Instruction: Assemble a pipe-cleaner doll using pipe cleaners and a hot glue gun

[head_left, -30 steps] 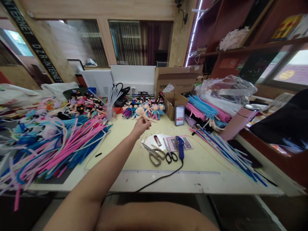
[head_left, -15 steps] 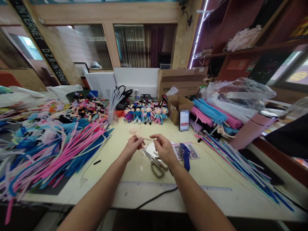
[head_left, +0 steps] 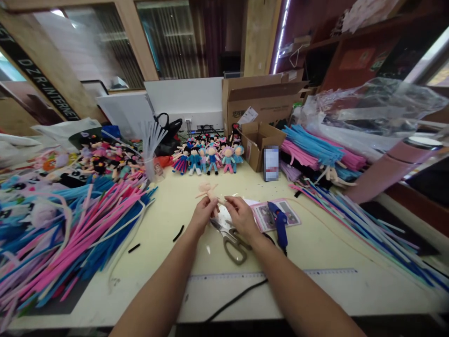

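My left hand (head_left: 204, 213) is closed around the lower part of a small beige doll figure (head_left: 206, 188), apparently of fuzzy pipe cleaner. Its round head and thin arms stick up above my fingers. Close beside it, my right hand (head_left: 241, 215) pinches at the figure's lower right side, where a thin beige end shows; the fingertips hide the exact contact. Under my right hand lie scissors (head_left: 234, 248) with grey-brown handles, blades pointing away. A blue glue gun (head_left: 279, 222) rests on a pink-edged picture card (head_left: 262, 216) to the right.
Bundles of coloured pipe cleaners lie on the left (head_left: 94, 234) and right (head_left: 358, 229). Finished dolls (head_left: 211, 159) stand at the back beside a small cardboard box (head_left: 261, 140) and a phone (head_left: 271, 164). A ruler (head_left: 329, 271) and black cable (head_left: 238, 297) cross the front.
My hands have come closer together; earlier a beige strand was stretched between them. The figure now stands more upright above my left hand. The view has shifted, and a second black piece shows.
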{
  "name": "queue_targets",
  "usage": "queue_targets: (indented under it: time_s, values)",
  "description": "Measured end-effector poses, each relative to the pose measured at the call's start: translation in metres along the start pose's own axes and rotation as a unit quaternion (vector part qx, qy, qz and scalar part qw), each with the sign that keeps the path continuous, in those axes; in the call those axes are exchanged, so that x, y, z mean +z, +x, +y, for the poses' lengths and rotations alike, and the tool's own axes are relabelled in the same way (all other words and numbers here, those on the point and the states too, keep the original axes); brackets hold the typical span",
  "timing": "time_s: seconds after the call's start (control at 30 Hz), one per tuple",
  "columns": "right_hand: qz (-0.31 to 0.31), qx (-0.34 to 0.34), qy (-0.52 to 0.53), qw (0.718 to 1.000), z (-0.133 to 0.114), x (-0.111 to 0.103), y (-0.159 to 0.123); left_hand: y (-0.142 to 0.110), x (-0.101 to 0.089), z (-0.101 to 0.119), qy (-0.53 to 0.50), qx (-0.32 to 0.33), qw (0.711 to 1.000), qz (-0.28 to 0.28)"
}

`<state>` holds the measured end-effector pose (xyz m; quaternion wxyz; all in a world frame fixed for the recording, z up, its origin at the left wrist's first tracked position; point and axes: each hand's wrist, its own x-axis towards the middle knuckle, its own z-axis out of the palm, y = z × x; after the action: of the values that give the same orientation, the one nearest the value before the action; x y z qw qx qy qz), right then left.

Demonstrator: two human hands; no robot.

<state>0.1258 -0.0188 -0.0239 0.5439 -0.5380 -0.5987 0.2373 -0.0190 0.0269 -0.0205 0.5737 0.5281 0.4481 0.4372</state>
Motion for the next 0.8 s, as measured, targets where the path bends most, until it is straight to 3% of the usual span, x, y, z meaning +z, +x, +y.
queue_targets:
  time_s: [0.37,0.8]
  values:
    - [-0.007,0.034,0.031,0.999,0.0031,0.0015,-0.0027,-0.0055,0.0018,-0.0021,-0.094,-0.056,0.993,-0.041]
    - [-0.040,0.011,0.032,0.999,0.0008,0.0043,-0.0045,-0.0089,0.0034,0.0009,-0.109,-0.021,0.991,-0.076]
